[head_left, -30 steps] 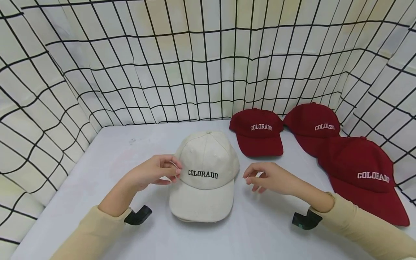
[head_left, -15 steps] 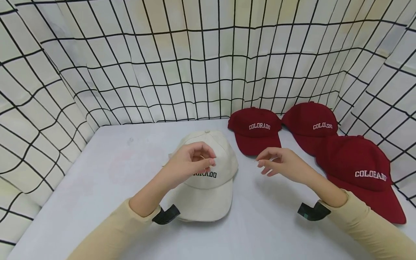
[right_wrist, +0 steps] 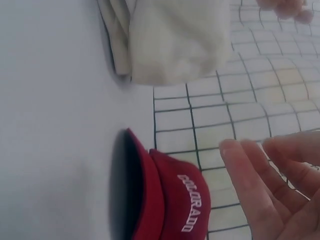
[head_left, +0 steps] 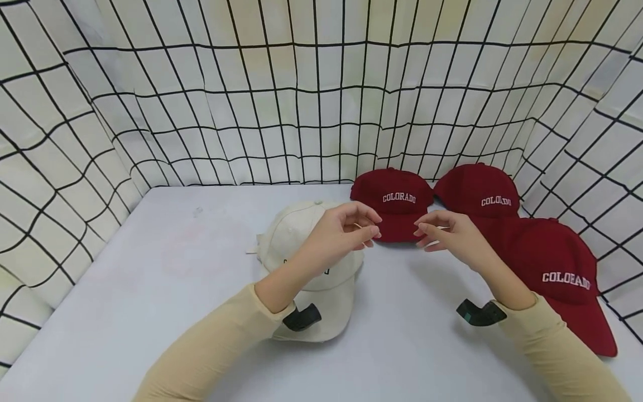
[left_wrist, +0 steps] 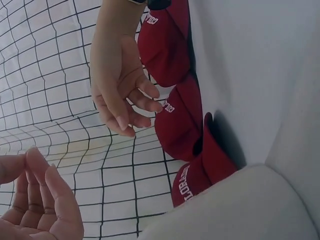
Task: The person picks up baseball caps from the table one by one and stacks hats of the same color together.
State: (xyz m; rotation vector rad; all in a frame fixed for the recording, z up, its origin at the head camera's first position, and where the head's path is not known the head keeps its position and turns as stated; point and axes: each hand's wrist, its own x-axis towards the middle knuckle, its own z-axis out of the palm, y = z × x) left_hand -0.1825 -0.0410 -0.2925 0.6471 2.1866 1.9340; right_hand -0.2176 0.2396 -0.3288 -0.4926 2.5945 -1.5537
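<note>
My left hand (head_left: 339, 237) hovers over the right part of a cream baseball cap (head_left: 336, 312), its fingers loosely bent and nothing between them. The forearm covers much of the cap's crown and lettering. My right hand (head_left: 454, 237), likewise loosely bent and holding nothing, hangs in the air just right of the nearest red baseball cap (head_left: 392, 192). The two hands face each other, apart. In the left wrist view, the left thumb and fingertips (left_wrist: 31, 159) come close together. The right wrist view has the right hand (right_wrist: 280, 200) beside a red cap (right_wrist: 185, 195).
Two more red caps, one at the back (head_left: 474, 187) and a nearer one (head_left: 552, 254), lie along the right side, overlapping. White cloth walls with a black grid (head_left: 241, 111) enclose the white table (head_left: 166, 268). Black wrist cameras (head_left: 301, 318) sit under both cuffs.
My left hand has left the side of the cream cap and moved right and up across it. My right hand has risen and shifted right. The caps have stayed in place.
</note>
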